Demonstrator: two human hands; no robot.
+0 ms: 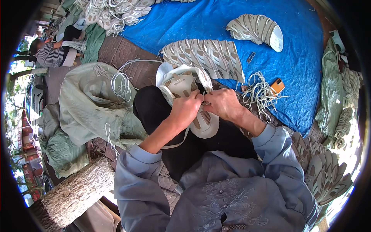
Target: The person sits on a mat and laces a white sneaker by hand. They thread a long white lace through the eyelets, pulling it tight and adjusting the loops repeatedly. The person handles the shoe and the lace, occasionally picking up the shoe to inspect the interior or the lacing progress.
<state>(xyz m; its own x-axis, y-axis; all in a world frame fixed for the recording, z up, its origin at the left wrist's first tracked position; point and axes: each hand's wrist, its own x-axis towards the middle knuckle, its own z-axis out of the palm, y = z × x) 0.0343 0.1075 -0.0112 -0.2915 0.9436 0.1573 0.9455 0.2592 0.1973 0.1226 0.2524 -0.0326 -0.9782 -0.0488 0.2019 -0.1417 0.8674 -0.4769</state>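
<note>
A white and beige shoe upper (206,123) without a sole lies across my knees, its toe toward me and its padded tongue (181,83) away from me. My left hand (184,111) is closed in a pinch at the eyelet edge, gripping the upper. Touching it fingertip to fingertip, my right hand (225,104) pinches a pale shoelace over the lacing gap. The fingers partly hide the lace and the eyelets. From the upper's left side a strand of lace (178,144) trails down over my dark trouser leg.
Nested rows of shoe uppers (203,58) lie beyond my knees and on the blue tarp (293,46). Loose laces (257,92) lie beside an orange phone (277,86). A pale sack (79,104) and a log (79,193) are left. More stacked uppers (324,170) stand right. Another person (52,54) sits far left.
</note>
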